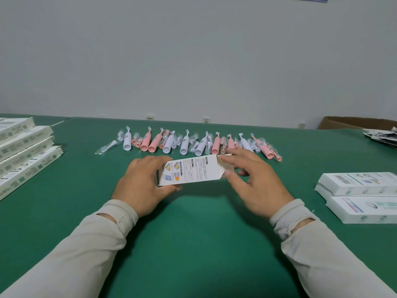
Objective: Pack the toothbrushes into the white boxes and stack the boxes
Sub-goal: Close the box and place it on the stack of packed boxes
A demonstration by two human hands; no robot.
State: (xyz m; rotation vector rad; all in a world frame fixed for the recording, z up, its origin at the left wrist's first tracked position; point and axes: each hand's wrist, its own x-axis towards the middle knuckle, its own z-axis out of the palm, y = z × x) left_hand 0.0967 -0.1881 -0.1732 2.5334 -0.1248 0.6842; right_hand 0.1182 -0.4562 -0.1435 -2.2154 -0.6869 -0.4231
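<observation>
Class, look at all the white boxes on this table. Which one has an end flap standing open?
The white box gripped by both hands, left hand and right hand, at the table's middle. Its right-end flap is open; the box piles at the far left and right lie untouched.

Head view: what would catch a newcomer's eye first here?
At centre, the left hand and right hand hold a white box above the green table. Behind it lies a row of pink and white toothbrushes. More white boxes are stacked far left.
</observation>
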